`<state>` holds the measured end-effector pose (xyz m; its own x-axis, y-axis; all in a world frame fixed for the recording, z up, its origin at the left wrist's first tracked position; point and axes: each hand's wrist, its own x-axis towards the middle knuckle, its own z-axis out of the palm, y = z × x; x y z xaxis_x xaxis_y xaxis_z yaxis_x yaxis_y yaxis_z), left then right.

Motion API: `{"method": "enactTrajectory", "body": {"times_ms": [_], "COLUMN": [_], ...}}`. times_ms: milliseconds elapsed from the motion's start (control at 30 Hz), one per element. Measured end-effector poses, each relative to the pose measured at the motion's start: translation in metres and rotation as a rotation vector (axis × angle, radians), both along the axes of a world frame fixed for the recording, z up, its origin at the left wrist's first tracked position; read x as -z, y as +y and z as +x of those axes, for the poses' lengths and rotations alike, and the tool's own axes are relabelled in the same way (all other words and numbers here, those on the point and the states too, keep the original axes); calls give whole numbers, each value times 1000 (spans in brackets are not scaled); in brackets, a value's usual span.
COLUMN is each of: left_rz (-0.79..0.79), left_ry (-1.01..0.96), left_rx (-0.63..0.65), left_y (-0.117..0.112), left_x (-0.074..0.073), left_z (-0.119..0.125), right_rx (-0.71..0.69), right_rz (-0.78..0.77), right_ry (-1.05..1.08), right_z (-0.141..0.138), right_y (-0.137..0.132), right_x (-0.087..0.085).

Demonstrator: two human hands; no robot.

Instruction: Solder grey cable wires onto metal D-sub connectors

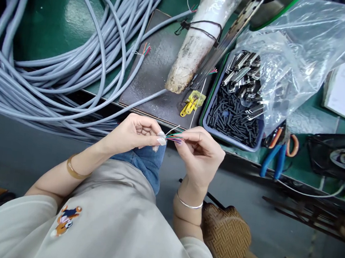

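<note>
My left hand (141,133) is closed, thumb and forefinger pinching the base of a small bundle of coloured wires (171,137). White wrapping shows around its fingertips. Red, green, purple and pale strands fan out from that pinch toward my right hand (201,151). Its thumb and forefinger are pressed together on the far ends of the strands. Both hands are just in front of the bench edge, over my lap. The cable that the strands belong to is mostly hidden behind my left hand. A small yellow-handled item (188,107) lies on the dark board beyond my hands.
Thick loops of grey cable (105,64) fill the left. A soldering iron stand (196,45), wrapped white, leans over the board (157,37). At right stand a tray (259,142) of black sleeves and metal connectors, a plastic bag (316,49), and blue-handled pliers (275,160).
</note>
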<state>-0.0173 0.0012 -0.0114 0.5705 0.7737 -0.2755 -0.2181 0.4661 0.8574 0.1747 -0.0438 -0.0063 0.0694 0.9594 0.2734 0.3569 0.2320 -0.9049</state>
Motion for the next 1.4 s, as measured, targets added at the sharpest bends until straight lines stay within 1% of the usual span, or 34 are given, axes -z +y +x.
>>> {"method": "enactTrajectory", "body": {"times_ms": [133, 233, 433, 633, 1000, 1133, 1300, 1333, 1400], "left_rz": [21, 28, 56, 78, 47, -31, -148, -157, -162], "left_ry": [17, 16, 35, 40, 31, -30, -68, -66, -61], "left_rx": [5, 14, 64, 144, 149, 131, 103, 100, 94], "left_y": [-1, -1, -1, 0, 0, 0, -1, 0, 0], "left_x": [2, 0, -6, -6, -7, -5, -8, -9, -10], "left_z": [0, 1, -1, -7, -6, -6, -9, -9, -9], "right_rx": [-26, -31, -35, -3, -2, 17, 98, 101, 100], "right_rz": [55, 74, 1, -89, -85, -47, 177, 190, 147], "right_ry": [-33, -35, 4, 37, 15, 50, -127, -138, -118], "right_z": [2, 3, 3, -3, -6, -12, -22, -23, -23], "right_y": [-1, -1, 1, 5, 6, 5, 0, -1, -1], "right_x": [-3, -4, -1, -4, -9, -6, -1, 0, 0]}}
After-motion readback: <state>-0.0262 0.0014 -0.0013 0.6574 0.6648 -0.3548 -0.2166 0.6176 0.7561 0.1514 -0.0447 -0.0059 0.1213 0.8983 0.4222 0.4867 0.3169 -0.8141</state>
